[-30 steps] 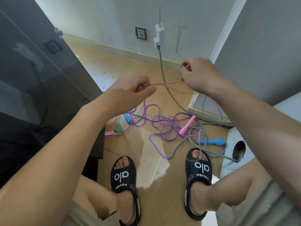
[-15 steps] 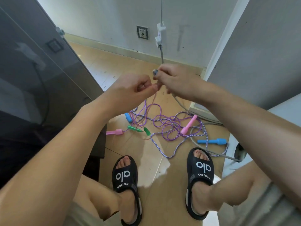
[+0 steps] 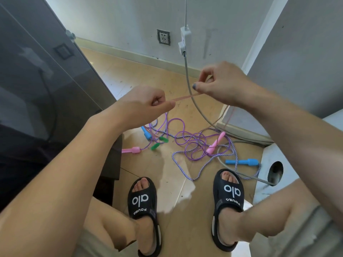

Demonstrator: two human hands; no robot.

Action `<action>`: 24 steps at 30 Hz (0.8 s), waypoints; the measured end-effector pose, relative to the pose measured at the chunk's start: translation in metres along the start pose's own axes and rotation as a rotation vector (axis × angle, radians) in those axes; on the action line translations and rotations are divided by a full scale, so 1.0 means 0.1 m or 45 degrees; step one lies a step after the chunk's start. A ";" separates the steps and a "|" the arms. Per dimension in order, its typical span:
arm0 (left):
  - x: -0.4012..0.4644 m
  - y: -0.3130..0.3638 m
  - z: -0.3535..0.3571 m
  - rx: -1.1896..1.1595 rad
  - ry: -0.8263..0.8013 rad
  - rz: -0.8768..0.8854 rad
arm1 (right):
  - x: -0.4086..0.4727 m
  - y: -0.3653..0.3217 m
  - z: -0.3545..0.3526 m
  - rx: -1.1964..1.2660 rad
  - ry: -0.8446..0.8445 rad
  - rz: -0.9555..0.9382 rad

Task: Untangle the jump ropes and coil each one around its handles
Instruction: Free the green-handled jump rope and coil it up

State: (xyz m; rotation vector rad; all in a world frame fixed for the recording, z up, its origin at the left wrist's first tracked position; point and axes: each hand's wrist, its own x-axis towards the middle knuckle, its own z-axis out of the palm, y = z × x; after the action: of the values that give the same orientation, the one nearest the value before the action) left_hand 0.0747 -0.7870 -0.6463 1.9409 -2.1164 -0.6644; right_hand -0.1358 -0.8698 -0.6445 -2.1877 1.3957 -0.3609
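Observation:
My left hand (image 3: 148, 104) and my right hand (image 3: 222, 84) each pinch a thin pink rope (image 3: 185, 97), which runs taut between them above the floor. Below lies a tangle of ropes: a purple rope (image 3: 187, 138) with two pink handles (image 3: 130, 150) (image 3: 215, 142), and a blue-and-white striped rope (image 3: 183, 169) with two blue handles (image 3: 242, 161) (image 3: 146, 133). Two green handles (image 3: 159, 142) lie close together near the left pink handle. The pink rope drops from my left hand toward them.
A grey cable (image 3: 187, 86) hangs from a wall plug (image 3: 183, 38) and curves across the floor behind the tangle. A dark cabinet (image 3: 46, 80) stands at left, a white unit (image 3: 297, 52) at right. My two sandalled feet (image 3: 143, 199) (image 3: 228, 193) stand just before the ropes.
My hands came together, then parted again, drawing the pink rope taut between them. The green handles slid a little on the floor.

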 end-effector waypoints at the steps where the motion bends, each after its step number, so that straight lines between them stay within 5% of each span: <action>1: 0.00 0.00 0.00 -0.016 -0.004 0.002 | 0.01 0.07 -0.03 -0.097 0.007 0.056; 5: -0.01 0.11 0.04 -0.180 0.021 0.079 | 0.00 0.14 0.05 -0.217 -0.042 0.189; 9: 0.00 0.20 0.06 -0.276 0.068 0.138 | -0.10 -0.27 0.28 0.601 -0.184 0.095; 11: 0.02 0.20 0.05 -0.262 0.069 0.153 | -0.12 -0.34 0.33 0.757 -0.226 0.052; 15: 0.02 0.14 0.08 -0.230 0.017 0.093 | -0.06 -0.15 0.22 0.060 -0.027 -0.078; 19: 0.04 0.03 0.08 -0.100 -0.059 -0.006 | 0.05 0.15 0.08 -0.275 0.002 0.128; 22: 0.03 0.02 0.07 -0.106 -0.039 0.006 | 0.05 0.31 0.05 -0.407 0.039 0.248; 24: 0.02 0.08 0.09 -0.205 0.002 0.054 | 0.03 0.23 0.12 -0.232 -0.014 0.220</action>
State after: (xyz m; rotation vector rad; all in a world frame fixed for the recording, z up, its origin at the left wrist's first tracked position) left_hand 0.0639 -0.7867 -0.6511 1.8066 -2.0288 -0.7974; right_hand -0.1462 -0.8774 -0.6678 -2.1849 1.6542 -0.1637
